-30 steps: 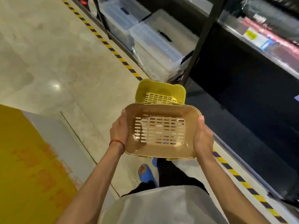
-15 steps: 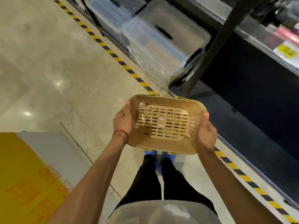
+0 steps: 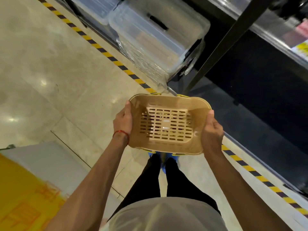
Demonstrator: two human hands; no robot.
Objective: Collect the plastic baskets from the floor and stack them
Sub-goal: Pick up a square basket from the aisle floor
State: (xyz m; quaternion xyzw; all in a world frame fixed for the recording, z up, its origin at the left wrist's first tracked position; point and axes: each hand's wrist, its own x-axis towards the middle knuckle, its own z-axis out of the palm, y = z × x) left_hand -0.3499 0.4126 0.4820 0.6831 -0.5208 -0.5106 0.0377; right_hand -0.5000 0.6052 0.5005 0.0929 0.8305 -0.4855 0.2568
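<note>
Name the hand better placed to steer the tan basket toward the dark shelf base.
Right, probably: the right hand grips the tan basket at the end nearest the dark shelf base; the left hand holds the far end.

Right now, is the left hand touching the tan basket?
Touching. The head view shows the left hand gripping the tan basket at its left rim, thumb along the edge.

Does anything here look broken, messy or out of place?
Mostly the plastic wrap on the clear storage bins by the shelf post: it is crumpled and hangs ragged near the striped floor tape. The tan basket, gripped by the left hand and right hand, looks intact.
</note>
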